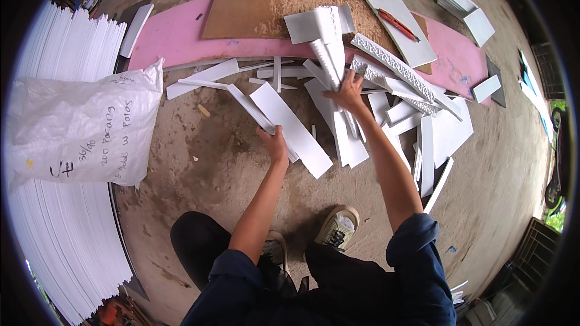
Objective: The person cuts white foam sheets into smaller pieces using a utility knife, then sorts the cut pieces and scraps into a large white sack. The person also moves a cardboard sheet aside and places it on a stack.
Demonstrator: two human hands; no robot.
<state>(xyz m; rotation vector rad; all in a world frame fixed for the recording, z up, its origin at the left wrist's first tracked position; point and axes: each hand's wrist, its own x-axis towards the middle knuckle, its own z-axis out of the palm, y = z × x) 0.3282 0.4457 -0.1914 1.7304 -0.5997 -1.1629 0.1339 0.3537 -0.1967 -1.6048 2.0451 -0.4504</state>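
My left hand [275,143] is closed around some narrow white strips [244,104], held at a slant over the floor. Beside them lies a wider white board piece [290,130]. My right hand [349,92] is wrapped round white molding strips [329,54], which point away from me over the pink board. To the right of that hand, carved white molding pieces [405,72] with a raised pattern lie on a heap of white offcuts [447,127]. How many strips each hand grips is partly hidden by the fingers.
A long pink board [169,36] bears a worn brown board [241,9] and a white panel [408,51] with a red cutter knife [399,25]. At left, a white sack [84,127] rests on tall stacks of white sheets [66,235]. More white boards [462,9] stand far right.
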